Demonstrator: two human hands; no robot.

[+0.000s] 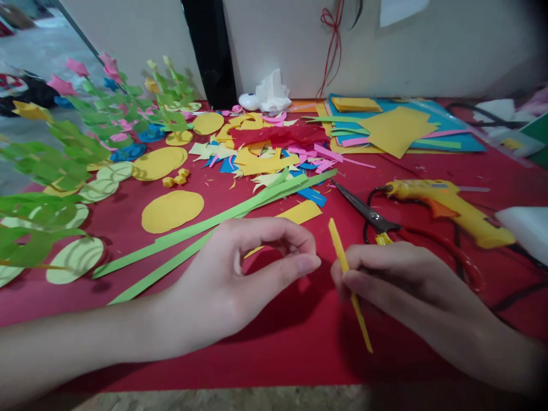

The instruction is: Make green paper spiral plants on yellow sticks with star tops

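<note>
My right hand (394,285) pinches a narrow yellow paper strip (359,314) between thumb and fingers, the strip tilted with its upper end leaning left. Just left of it, above the red table, my left hand (252,274) is curled closed, thumb tip against the fingertips. Whatever sits in that pinch, if anything, is hidden. Behind the left hand lie a wider yellow paper strip (302,212) and long green paper strips (231,214). Scissors with red handles (368,214) rest partly open beyond my right hand.
A yellow hot glue gun (449,205) lies at right with its cord. Paper scraps (265,154) are heaped mid-table, beside stacked coloured sheets (394,131). Yellow paper discs (172,212) and paper plants with star flowers (64,148) fill the left. A wall (278,40) closes the back.
</note>
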